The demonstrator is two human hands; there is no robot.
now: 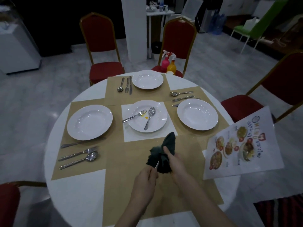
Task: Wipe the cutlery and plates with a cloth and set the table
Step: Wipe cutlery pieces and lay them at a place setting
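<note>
Both hands are working over the near placemat [131,185] at the front edge of the round white worktop [78,194]. Right hand [176,163] is gripping a dark cloth [164,153], bunched around one end of a piece of cutlery [156,166]. Left hand [145,179] is pinching the other end of it; only a short metal stretch is showing between hand and cloth, so can't tell if it's a knife, fork or spoon. Cloth is sitting just ahead of the left hand and inside the right.

Centre plate [147,117] is carrying a fork [134,116] and a spoon [150,117], with small orange specks between them. It's sitting just beyond the cloth tip. Left plate [89,122], right plate [197,114] and far plate [147,79] are lying on their mats, each with three pieces of cutlery beside it.

A menu sheet [237,145] is hanging over the right edge. Two spray bottles [168,63] are standing on the far chair [178,35].
</note>
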